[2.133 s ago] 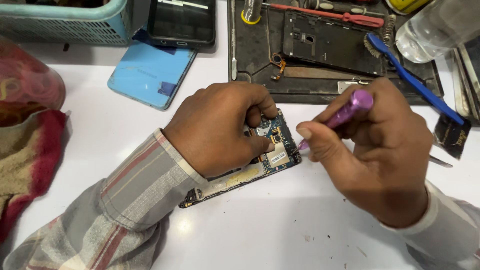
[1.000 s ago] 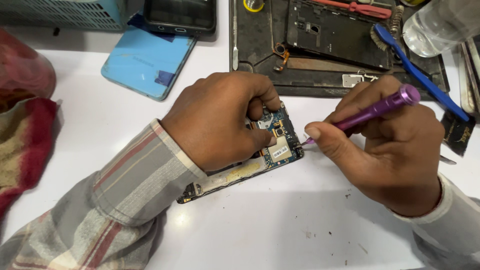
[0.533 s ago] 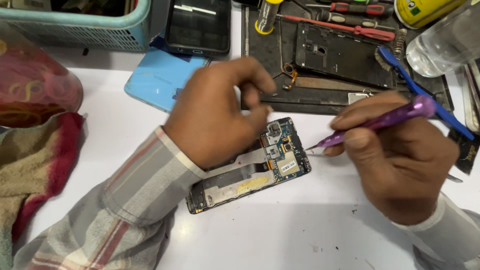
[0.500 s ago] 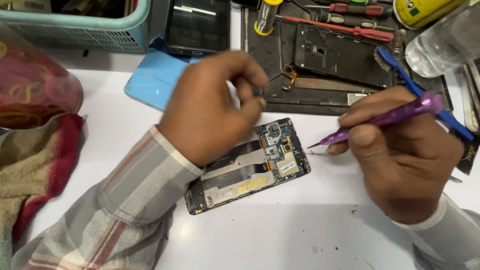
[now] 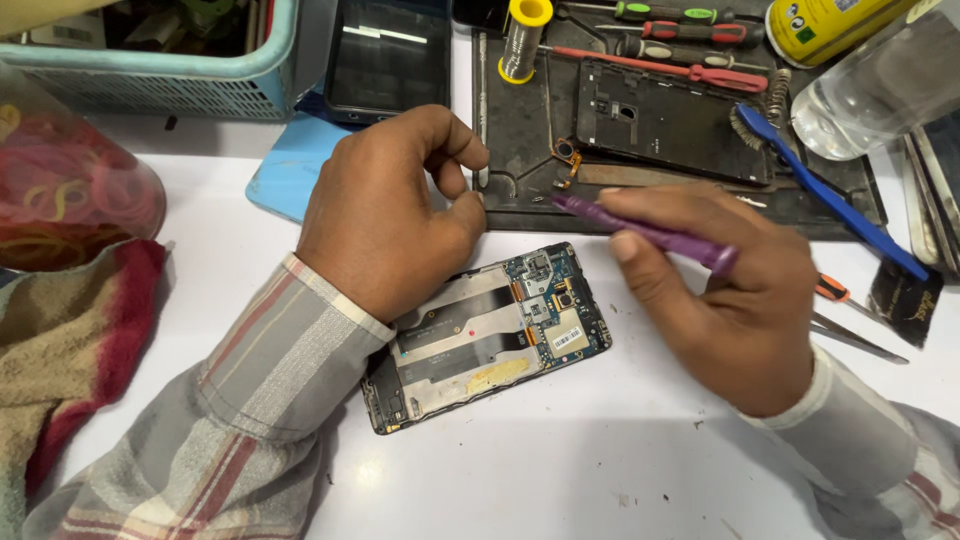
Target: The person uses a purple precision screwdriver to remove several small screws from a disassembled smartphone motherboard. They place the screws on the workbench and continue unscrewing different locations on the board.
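One opened phone with its circuit board bare (image 5: 490, 335) lies near you on the white table (image 5: 560, 470), partly under your left wrist. Your left hand (image 5: 385, 210) hovers loosely curled and holds nothing, while your right hand (image 5: 735, 290) grips one purple plastic pry tool (image 5: 645, 230). Far right, a yellow can with a green label patch (image 5: 825, 25) lies beside one clear bottle (image 5: 885, 85).

A white surface (image 5: 560, 470) carries everything; an opened phone (image 5: 490, 335) with its circuit board bared lies at its middle. At the far side lie a dark work mat (image 5: 520, 180), a black phone (image 5: 388, 60), a light blue panel (image 5: 290, 165) and a blue basket (image 5: 170, 70). A red-edged towel (image 5: 70, 350) lies left, and a clear bottle (image 5: 880, 85) and metal tweezers (image 5: 850, 335) right.
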